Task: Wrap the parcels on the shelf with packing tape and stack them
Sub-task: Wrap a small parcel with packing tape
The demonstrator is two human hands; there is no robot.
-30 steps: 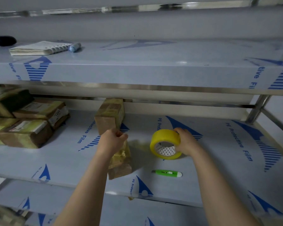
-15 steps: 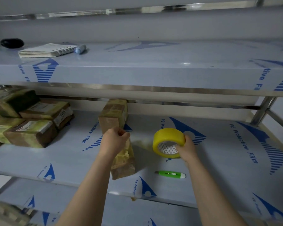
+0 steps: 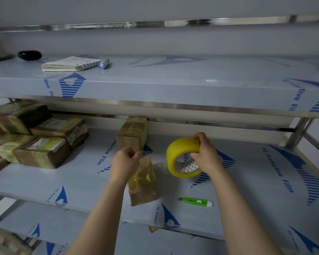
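A brown parcel (image 3: 143,184), glossy with yellowish tape over its crumpled upper half, lies on the middle shelf (image 3: 81,181). The left hand (image 3: 124,162) pinches the parcel's far end with curled fingers. Just to the right, the right hand (image 3: 204,157) grips an upright yellow packing tape roll (image 3: 180,153), fingers over the rim and thumb at the core.

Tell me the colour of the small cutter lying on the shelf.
The cutter is bright green with a white end, clearest in the head view.
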